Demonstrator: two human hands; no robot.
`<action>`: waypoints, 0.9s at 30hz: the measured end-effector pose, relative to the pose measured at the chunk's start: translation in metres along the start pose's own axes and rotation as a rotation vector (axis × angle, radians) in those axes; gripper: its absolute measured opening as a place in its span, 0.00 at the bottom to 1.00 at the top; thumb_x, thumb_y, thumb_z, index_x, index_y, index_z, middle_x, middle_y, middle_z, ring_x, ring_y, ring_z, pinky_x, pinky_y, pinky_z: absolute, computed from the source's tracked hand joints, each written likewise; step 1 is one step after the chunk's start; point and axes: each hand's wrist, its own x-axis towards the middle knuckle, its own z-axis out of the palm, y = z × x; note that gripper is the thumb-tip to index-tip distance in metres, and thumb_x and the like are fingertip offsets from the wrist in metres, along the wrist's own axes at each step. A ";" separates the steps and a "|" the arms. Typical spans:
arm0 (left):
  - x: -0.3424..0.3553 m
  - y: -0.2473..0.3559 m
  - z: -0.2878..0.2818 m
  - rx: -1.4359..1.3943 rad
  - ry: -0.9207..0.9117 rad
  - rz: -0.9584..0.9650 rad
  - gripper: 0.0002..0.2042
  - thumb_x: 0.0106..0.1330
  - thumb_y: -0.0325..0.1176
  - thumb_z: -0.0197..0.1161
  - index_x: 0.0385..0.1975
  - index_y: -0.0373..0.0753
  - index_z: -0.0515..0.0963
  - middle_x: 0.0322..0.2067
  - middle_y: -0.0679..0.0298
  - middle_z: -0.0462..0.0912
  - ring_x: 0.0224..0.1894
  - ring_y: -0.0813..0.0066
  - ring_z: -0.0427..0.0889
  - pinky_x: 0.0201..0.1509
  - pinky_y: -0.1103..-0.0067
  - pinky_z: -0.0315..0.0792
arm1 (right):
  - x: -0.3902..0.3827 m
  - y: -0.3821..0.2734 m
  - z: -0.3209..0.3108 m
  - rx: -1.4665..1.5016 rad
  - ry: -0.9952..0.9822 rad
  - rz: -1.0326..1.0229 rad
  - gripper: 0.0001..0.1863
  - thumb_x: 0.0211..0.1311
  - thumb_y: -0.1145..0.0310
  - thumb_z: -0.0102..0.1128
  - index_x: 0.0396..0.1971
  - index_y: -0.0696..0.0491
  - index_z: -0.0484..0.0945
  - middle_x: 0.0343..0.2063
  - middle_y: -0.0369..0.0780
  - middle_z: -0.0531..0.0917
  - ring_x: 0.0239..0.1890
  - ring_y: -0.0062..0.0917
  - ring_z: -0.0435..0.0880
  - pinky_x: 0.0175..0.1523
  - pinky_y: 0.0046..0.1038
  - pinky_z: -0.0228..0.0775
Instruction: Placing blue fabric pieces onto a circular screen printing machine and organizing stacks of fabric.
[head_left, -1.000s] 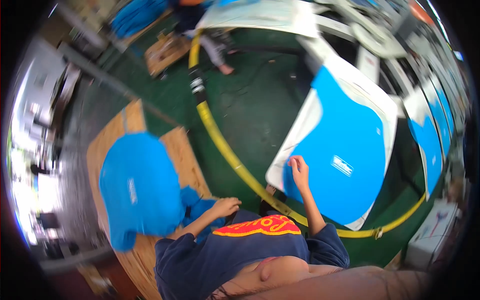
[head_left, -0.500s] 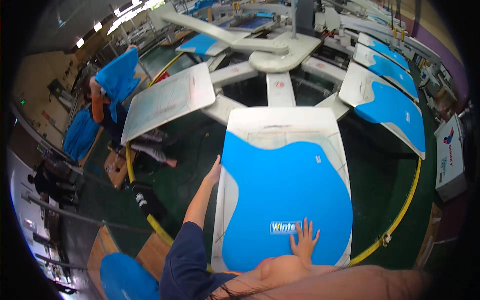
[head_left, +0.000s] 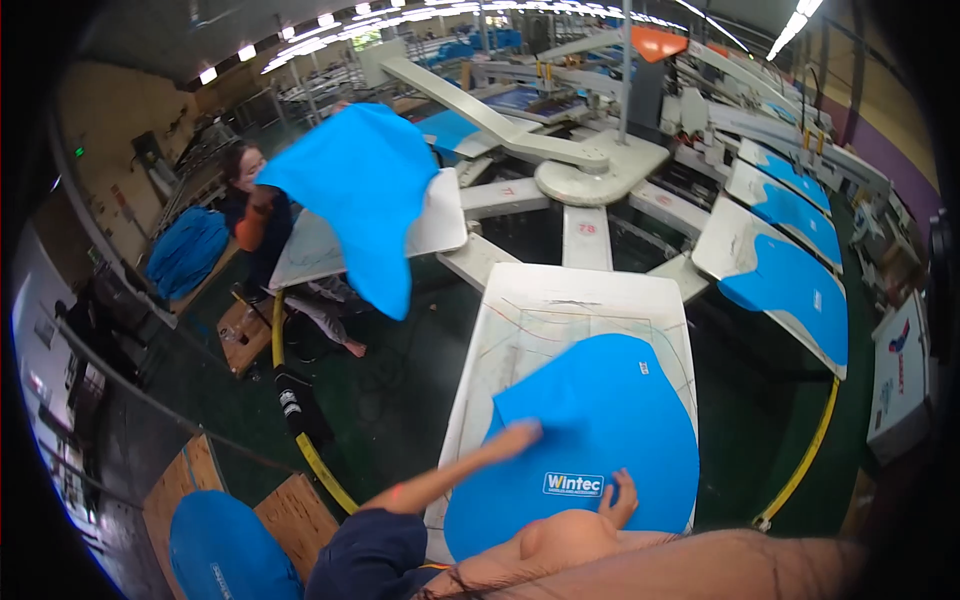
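A blue fabric piece with a small printed patch lies on the white platen in front of me. Its left lobe is peeled off the platen and folded over toward the right. My left hand, smeared by motion, is closed at the folded part and appears to grip its edge. Low on the same piece, beside the printed patch, rests my right hand. Its fingers are half bent, with a gap between thumb and fingers.
Platens with blue pieces fan out on the right. At the left, a co-worker holds up another blue piece over a platen. A yellow curved rail rings the machine. Blue pieces lie on a wooden board, lower left.
My left hand has moved right from the platen's left edge, and the lobe came with it. My right hand's fingers have bent. The co-worker's piece now hangs over the left platen.
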 end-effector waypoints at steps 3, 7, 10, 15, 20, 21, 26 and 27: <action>-0.129 0.063 0.054 -0.450 -0.256 0.169 0.18 0.80 0.41 0.46 0.55 0.35 0.76 0.51 0.58 0.81 0.56 0.69 0.78 0.62 0.69 0.70 | 0.022 -0.022 -0.005 0.359 0.170 0.075 0.30 0.57 0.80 0.60 0.62 0.48 0.75 0.72 0.41 0.66 0.60 0.35 0.77 0.57 0.33 0.70; -0.243 0.098 0.063 -0.930 -0.271 -0.017 0.18 0.80 0.41 0.46 0.56 0.35 0.75 0.54 0.57 0.80 0.58 0.68 0.77 0.65 0.68 0.69 | 0.041 -0.036 -0.004 0.393 0.204 -0.079 0.24 0.59 0.77 0.55 0.57 0.54 0.78 0.67 0.48 0.73 0.55 0.36 0.78 0.59 0.34 0.70; -0.305 0.106 0.050 -1.353 -0.170 -0.123 0.18 0.80 0.42 0.46 0.57 0.36 0.74 0.56 0.56 0.79 0.60 0.67 0.76 0.67 0.68 0.68 | 0.039 -0.022 -0.012 0.410 0.322 -0.038 0.19 0.66 0.73 0.46 0.54 0.59 0.78 0.57 0.48 0.80 0.58 0.37 0.77 0.67 0.36 0.66; -0.388 0.126 0.017 -1.638 0.136 -0.004 0.18 0.80 0.42 0.47 0.59 0.37 0.73 0.60 0.56 0.77 0.64 0.66 0.75 0.70 0.68 0.67 | 0.036 -0.028 -0.046 0.715 0.749 -0.029 0.17 0.69 0.72 0.48 0.55 0.62 0.75 0.48 0.49 0.82 0.56 0.37 0.79 0.64 0.37 0.69; -0.477 0.150 -0.014 -1.643 0.314 0.495 0.19 0.78 0.46 0.50 0.55 0.37 0.76 0.63 0.53 0.75 0.67 0.59 0.72 0.72 0.62 0.65 | 0.029 -0.148 -0.083 0.608 0.816 -0.449 0.17 0.70 0.71 0.50 0.55 0.62 0.74 0.47 0.49 0.83 0.51 0.37 0.81 0.61 0.37 0.72; -0.493 0.153 -0.019 -1.667 0.286 0.698 0.19 0.77 0.47 0.52 0.54 0.38 0.77 0.63 0.52 0.75 0.68 0.56 0.71 0.73 0.59 0.64 | 0.023 -0.177 -0.094 0.587 0.842 -0.528 0.17 0.71 0.71 0.50 0.55 0.63 0.74 0.47 0.49 0.83 0.51 0.37 0.82 0.60 0.37 0.73; -0.614 0.168 -0.032 -1.661 0.676 1.120 0.13 0.77 0.41 0.54 0.54 0.46 0.77 0.57 0.57 0.82 0.65 0.49 0.75 0.73 0.54 0.62 | -0.008 -0.319 -0.133 0.560 0.898 -0.910 0.17 0.72 0.69 0.52 0.55 0.63 0.73 0.46 0.50 0.84 0.46 0.38 0.84 0.56 0.38 0.76; -0.639 0.172 -0.032 -1.557 0.691 1.181 0.13 0.77 0.40 0.53 0.55 0.46 0.77 0.58 0.57 0.82 0.65 0.49 0.75 0.74 0.54 0.61 | -0.015 -0.345 -0.136 0.574 0.878 -1.002 0.18 0.72 0.69 0.52 0.55 0.63 0.73 0.45 0.50 0.84 0.45 0.38 0.84 0.56 0.38 0.77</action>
